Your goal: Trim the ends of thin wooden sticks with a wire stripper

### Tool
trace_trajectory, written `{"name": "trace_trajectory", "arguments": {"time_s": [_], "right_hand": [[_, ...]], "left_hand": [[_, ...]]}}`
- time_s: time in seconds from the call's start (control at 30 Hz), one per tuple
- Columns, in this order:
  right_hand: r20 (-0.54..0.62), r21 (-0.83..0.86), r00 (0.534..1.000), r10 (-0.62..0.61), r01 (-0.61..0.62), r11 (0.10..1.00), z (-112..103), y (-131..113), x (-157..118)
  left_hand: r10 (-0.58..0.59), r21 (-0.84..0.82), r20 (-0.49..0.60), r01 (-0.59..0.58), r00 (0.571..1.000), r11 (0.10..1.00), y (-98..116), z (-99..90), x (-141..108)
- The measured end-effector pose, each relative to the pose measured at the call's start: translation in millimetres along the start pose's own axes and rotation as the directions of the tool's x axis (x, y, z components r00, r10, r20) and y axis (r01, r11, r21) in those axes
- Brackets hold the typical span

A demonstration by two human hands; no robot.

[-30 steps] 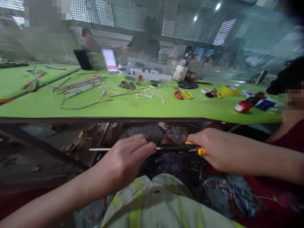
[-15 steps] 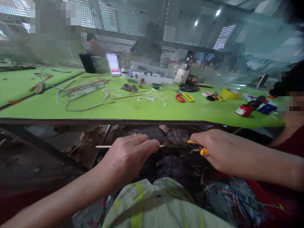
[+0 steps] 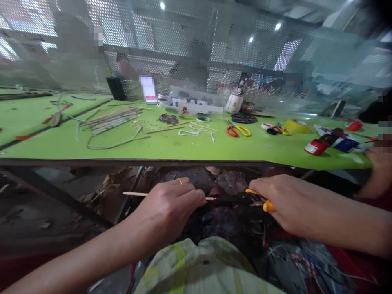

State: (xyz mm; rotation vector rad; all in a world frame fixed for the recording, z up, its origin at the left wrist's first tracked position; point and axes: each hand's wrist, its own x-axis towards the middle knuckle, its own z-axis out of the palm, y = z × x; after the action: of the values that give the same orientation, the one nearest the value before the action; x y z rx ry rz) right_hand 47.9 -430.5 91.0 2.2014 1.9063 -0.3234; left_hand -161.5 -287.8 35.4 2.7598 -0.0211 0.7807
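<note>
Below the table edge, my left hand (image 3: 176,208) is closed around a thin pale wooden stick (image 3: 134,194). The stick lies nearly level, sticking out on both sides of the fist, and its right tip has a small dark or metallic bit. My right hand (image 3: 284,204) grips orange-handled pliers (image 3: 268,205), their metal head turned left toward the stick. A dark strip shows between stick tip and pliers; whether it joins them I cannot tell. The pliers' jaws are too dark to read.
On the green table (image 3: 214,151) lie a bundle of sticks (image 3: 113,119), a white cable (image 3: 116,146), scissors (image 3: 239,130), yellow tape (image 3: 297,125) and a red bottle (image 3: 317,147). Another person's arm (image 3: 379,163) is at the right. Scraps litter the floor below.
The view has tilted up slightly, so the table and both hands sit lower in the picture. Both hands keep their grips on the stick and pliers, about the same distance apart.
</note>
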Motion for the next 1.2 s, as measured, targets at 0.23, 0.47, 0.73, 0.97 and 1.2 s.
{"name": "trace_trajectory", "arguments": {"time_s": [0.23,0.47,0.73,0.97,1.2], "right_hand": [[0.016,0.041,1.0,0.0,-0.001,0.999,-4,0,-2],[0.012,0.109,1.0,-0.001,0.0,0.994,-1,2,-4],[-0.009,0.09,1.0,0.029,-0.029,0.996,0,4,-7],[-0.042,0.03,0.999,0.016,-0.015,0.999,0,3,-4],[0.0,0.031,1.0,0.025,-0.025,0.999,-4,-4,-2]], "left_hand": [[0.099,0.116,-0.02,-0.096,0.995,0.989,-1,-4.0,0],[0.187,0.318,0.016,-0.182,0.982,0.93,6,-15.8,4],[0.179,0.285,0.01,-0.175,0.984,0.943,3,-13.0,7],[-0.041,0.114,0.186,0.02,0.982,0.993,4,-17.0,11],[-0.051,0.08,0.163,0.038,0.985,0.996,0,-8.8,3]]}}
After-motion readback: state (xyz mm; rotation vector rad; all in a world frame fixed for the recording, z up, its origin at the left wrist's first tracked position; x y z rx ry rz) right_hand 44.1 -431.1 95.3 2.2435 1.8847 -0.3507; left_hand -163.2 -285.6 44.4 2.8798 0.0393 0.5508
